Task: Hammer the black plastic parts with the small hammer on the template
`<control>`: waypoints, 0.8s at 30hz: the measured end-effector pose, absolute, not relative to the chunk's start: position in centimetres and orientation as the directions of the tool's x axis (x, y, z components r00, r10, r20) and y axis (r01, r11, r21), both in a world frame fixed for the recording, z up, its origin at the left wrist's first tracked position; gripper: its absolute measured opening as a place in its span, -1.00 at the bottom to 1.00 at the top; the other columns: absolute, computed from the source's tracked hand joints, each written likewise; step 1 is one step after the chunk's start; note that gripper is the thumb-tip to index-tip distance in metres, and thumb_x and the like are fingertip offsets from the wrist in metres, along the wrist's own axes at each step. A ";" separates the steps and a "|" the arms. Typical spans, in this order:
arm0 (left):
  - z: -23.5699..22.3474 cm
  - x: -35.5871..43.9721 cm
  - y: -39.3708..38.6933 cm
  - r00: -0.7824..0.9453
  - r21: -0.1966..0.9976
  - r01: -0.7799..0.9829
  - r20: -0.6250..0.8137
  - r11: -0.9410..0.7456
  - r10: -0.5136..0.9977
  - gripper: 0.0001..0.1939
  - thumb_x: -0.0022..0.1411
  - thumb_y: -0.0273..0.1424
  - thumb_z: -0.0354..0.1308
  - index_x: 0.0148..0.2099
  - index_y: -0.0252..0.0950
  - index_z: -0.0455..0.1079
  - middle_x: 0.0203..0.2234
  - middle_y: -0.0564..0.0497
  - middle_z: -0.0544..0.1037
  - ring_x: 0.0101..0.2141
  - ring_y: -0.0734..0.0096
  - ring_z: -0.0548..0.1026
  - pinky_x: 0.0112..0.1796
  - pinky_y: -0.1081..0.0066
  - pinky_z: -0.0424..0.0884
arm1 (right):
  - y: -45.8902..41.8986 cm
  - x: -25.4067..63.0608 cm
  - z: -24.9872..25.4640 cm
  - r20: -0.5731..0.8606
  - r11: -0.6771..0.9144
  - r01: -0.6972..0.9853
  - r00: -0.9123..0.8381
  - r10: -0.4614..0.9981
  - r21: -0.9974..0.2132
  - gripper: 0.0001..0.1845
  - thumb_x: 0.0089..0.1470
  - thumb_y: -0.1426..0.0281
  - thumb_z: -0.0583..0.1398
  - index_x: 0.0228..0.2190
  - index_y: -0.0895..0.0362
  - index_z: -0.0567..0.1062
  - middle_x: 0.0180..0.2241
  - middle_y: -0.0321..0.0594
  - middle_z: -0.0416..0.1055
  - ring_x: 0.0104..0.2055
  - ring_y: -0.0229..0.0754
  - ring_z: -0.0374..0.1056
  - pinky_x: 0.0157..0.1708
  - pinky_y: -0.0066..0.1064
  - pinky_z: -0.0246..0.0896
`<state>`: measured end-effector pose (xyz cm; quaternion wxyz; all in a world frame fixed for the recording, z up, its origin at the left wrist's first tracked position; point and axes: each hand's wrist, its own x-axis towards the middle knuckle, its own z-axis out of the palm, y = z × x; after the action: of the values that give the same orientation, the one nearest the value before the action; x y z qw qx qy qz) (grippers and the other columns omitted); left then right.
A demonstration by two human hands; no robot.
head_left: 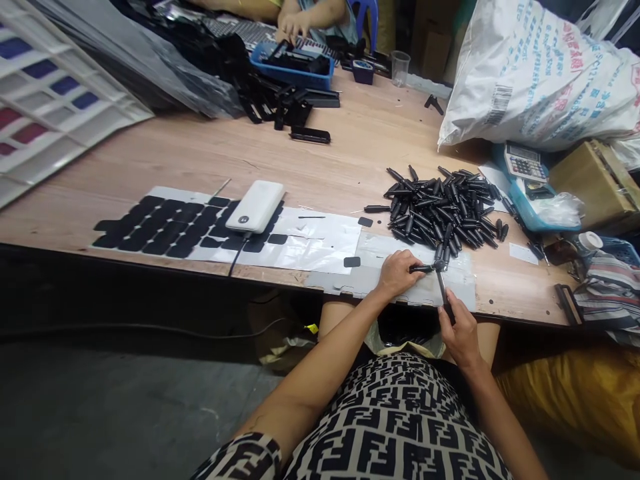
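Observation:
At the table's front edge, my left hand [399, 273] is closed on a slim black tubular part [421, 269], its fingers pinched around one end. My right hand [461, 328] grips the dark handle of a tool with a grey metal shaft [442, 285]. The tool's upper end meets the black part's free end; its exact kind is too small to make out. Just beyond both hands lies a heap of similar black parts [440, 203], some reaching close to the tool. Under the work is a greyish flat sheet [340, 283].
A white power bank [256, 207] with a cable rests on a sheet of black stickers [155, 227] to the left. At right are a calculator [525, 163], a blue tray [545, 217] and a large white sack [540, 73]. Across the table, another person's hands [295, 25] are above a blue basket [320, 79].

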<state>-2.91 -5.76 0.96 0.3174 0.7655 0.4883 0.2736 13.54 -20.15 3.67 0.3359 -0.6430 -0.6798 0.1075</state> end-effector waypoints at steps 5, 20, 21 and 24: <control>0.9 -3.0 -5.7 0.387 0.750 0.571 0.111 -0.332 0.915 -0.86 0.15 -0.32 0.30 -0.20 -0.17 0.56 -0.31 0.02 0.51 -0.16 0.26 0.42 -0.10 0.26 0.32 | -20.0 12.9 3.9 0.350 0.215 0.783 0.004 0.937 -0.584 -0.49 0.26 0.38 0.09 0.23 0.07 0.33 0.04 -0.07 0.47 0.05 -0.01 0.44 0.10 -0.14 0.38; 0.7 -3.2 -5.6 0.415 0.762 0.540 0.130 -0.359 0.901 -0.84 0.21 -0.28 0.23 -0.19 -0.22 0.55 -0.31 0.02 0.51 -0.17 0.26 0.42 -0.12 0.27 0.31 | -15.8 21.0 3.5 0.377 -0.197 0.840 0.421 0.825 -0.506 -0.47 0.08 0.28 0.13 0.06 0.21 0.49 -0.19 0.01 0.51 -0.12 0.06 0.35 0.07 0.03 0.19; 0.7 -3.3 -5.7 0.417 0.766 0.533 0.133 -0.360 0.899 -0.84 0.23 -0.27 0.21 -0.21 -0.22 0.54 -0.31 0.02 0.51 -0.17 0.27 0.42 -0.12 0.27 0.31 | -15.4 21.8 3.3 0.349 -0.240 0.835 0.444 0.826 -0.494 -0.45 0.05 0.29 0.12 0.05 0.23 0.49 -0.22 0.01 0.50 -0.14 0.05 0.33 0.05 0.02 0.18; 0.7 -3.5 -5.7 0.424 0.785 0.502 0.142 -0.363 0.894 -0.82 0.27 -0.25 0.16 -0.26 -0.22 0.52 -0.34 0.02 0.51 -0.20 0.28 0.42 -0.13 0.27 0.30 | -14.7 23.1 2.8 0.247 -0.310 0.766 0.514 0.821 -0.563 -0.40 -0.02 0.25 0.14 0.06 0.21 0.48 -0.23 -0.06 0.47 -0.22 -0.02 0.30 -0.05 -0.11 0.23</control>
<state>-3.51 -5.72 0.73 0.3385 0.7730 0.4517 0.2896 23.06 -14.74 2.77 0.3223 -0.8083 -0.4909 0.0430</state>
